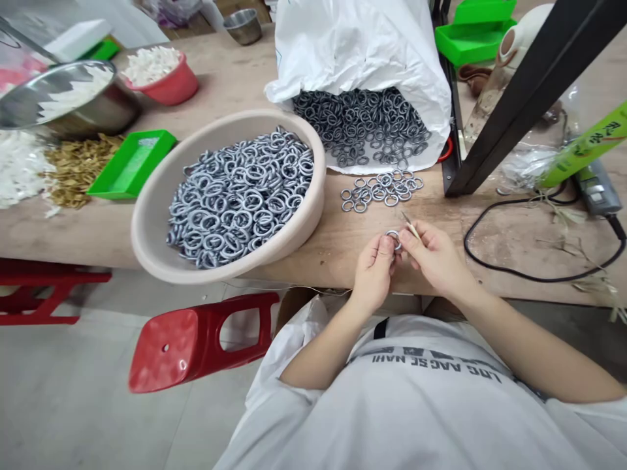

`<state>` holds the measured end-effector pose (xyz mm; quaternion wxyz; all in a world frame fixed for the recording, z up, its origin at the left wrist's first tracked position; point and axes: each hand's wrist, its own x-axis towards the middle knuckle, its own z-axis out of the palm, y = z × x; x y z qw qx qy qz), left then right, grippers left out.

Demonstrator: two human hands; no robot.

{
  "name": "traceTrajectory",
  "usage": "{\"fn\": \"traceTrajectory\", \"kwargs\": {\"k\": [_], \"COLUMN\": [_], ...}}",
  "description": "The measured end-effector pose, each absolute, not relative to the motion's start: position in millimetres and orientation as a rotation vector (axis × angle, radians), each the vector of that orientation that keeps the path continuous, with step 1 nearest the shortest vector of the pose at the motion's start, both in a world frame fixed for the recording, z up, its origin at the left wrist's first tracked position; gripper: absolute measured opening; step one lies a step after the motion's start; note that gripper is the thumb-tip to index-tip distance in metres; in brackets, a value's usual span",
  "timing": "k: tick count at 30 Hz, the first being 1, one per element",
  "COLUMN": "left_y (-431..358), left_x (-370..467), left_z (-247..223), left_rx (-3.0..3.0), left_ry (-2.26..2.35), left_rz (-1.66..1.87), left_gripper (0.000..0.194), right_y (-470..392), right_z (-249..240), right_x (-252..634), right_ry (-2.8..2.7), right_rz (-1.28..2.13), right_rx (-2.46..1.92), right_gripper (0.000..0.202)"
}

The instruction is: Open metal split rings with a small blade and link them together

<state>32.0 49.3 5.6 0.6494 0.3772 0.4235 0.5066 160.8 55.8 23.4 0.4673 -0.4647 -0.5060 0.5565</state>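
Near the table's front edge, my left hand pinches a grey ring between thumb and fingers. My right hand is closed on a thin pointed tool with a pale handle, its tip aimed up and away from me; its exact kind is hard to make out. The right fingertips meet the ring's right side. Just beyond my hands lies a small cluster of loose grey rings. A white sack behind it spills many dark rings. To the left, a beige basin holds a heap of grey rings.
A black metal post rises at right, beside a black cable and a power strip. Left are a green tray, a red bowl and a steel bowl. A red stool stands below the table.
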Motion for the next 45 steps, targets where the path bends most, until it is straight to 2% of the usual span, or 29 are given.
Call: {"fn": "traceTrajectory", "kwargs": {"k": [8, 15, 24, 28, 32, 36, 39, 45], "left_y": [42, 39, 39, 37, 35, 41, 48, 49], "left_x": [34, 38, 32, 24, 11, -8, -24, -36], "left_z": [26, 29, 23, 18, 15, 15, 16, 11], "left_rx": [0.695, 0.608, 0.649, 0.676, 0.844, 0.821, 0.718, 0.636], "left_ry": [0.825, 0.841, 0.757, 0.708, 0.598, 0.623, 0.718, 0.793], "left_rz": [0.958, 0.988, 0.976, 0.989, 0.973, 1.036, 1.113, 1.135], "left_gripper": [0.046, 0.047, 0.045, 0.045, 0.048, 0.043, 0.039, 0.045], "right_y": [51, 35, 37, 43, 68, 96, 97, 72], "right_z": [26, 40, 53, 47, 23, 14, 28, 51], "right_x": [188, 194, 194, 192, 186, 168, 150, 134], "right_ry": [-1.628, -2.040, -2.111, -2.089, -1.888, -1.811, -1.924, -2.198], "right_rz": [0.928, 0.640, 0.625, 0.814, 1.001, 0.945, 0.870, 0.762], "right_rx": [-1.191, -1.182, -1.093, -1.060, -1.246, -1.334, -1.282, -1.055], "right_gripper": [0.031, 0.031, 0.029, 0.031, 0.039, 0.042, 0.039, 0.030]}}
